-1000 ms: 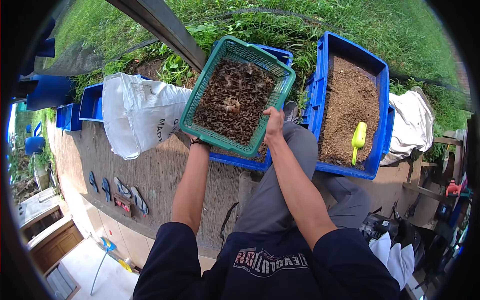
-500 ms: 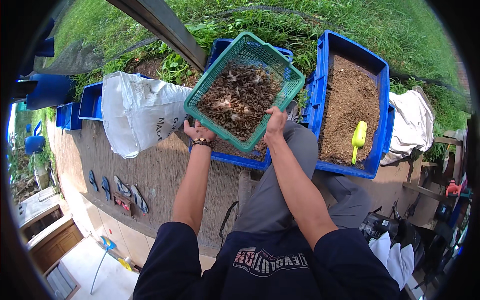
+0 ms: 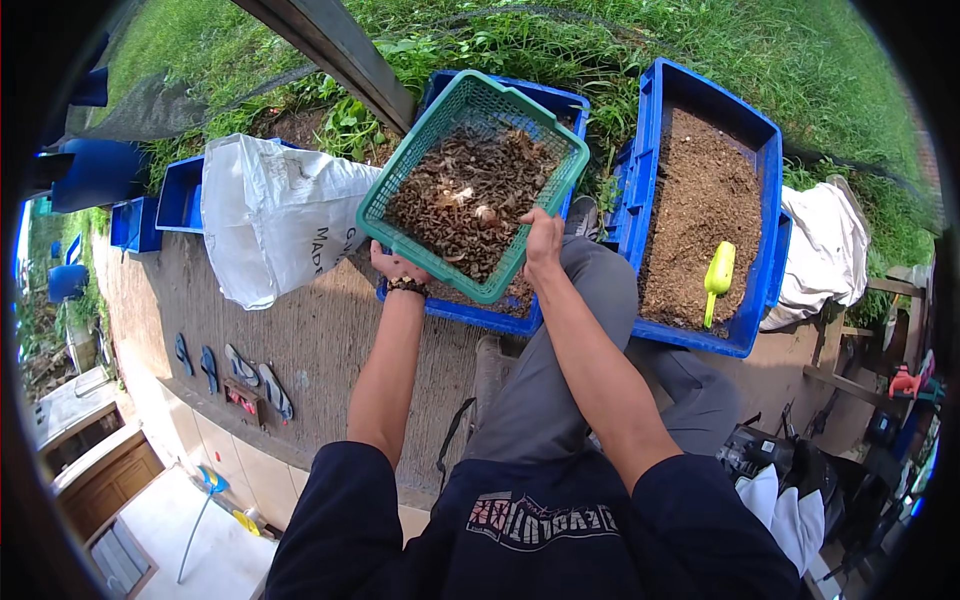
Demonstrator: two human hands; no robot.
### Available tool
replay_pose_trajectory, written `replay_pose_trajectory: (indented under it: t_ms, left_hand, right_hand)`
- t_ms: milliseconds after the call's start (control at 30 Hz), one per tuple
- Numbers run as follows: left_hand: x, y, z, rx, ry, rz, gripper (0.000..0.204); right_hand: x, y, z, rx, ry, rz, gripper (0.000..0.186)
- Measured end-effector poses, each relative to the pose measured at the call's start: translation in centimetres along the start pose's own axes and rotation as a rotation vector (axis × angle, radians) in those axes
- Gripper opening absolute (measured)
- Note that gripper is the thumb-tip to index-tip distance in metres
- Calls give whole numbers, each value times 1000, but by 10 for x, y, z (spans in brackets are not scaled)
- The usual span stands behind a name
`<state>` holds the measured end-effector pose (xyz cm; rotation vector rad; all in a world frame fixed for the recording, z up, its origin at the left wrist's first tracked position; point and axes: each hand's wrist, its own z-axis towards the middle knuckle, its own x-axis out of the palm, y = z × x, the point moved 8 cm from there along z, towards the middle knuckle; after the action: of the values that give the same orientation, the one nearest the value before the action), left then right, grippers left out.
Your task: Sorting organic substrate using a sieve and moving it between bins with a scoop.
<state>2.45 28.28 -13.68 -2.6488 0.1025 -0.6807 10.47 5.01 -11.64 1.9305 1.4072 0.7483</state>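
Green mesh basket (image 3: 440, 140) gripped by left hand (image 3: 395, 268) and right hand (image 3: 543, 240), arms outstretched.

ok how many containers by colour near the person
green basket: 1, held by the left hand and right hand
big blue crates: 2
small blue bins: 2
white sack: 1
total: 6
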Motion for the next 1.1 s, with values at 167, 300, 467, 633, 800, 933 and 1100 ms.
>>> replay_pose_trajectory:
  t_ms: [167,300,467,633,800,933,1100]
  left_hand:
    - [-28,9,26,-67,-105,-120,80]
    - [-33,-29,42,260,376,274,81]
    - [-6,-7,2,58,-31,-6,65]
    - [-23,-5,18,-81,-18,-187,76]
    - [-7,-21,24,19,576,-179,75]
    - [-17,-24,17,161,144,-7,72]
    - [-29,-7,11,-12,-93,-105,81]
  right_hand:
    - [4,19,-3,-237,-25,41,16]
    - [36,15,-20,-125,153,-73,24]
    - [9,15,-9,-134,19,-11,23]
    - [12,11,-4,-152,-24,70,23]
    - [42,17,-15,-189,181,-40,24]
    - [30,14,-3,-178,116,-100,16]
    - [24,16,-4,-234,20,2,15]
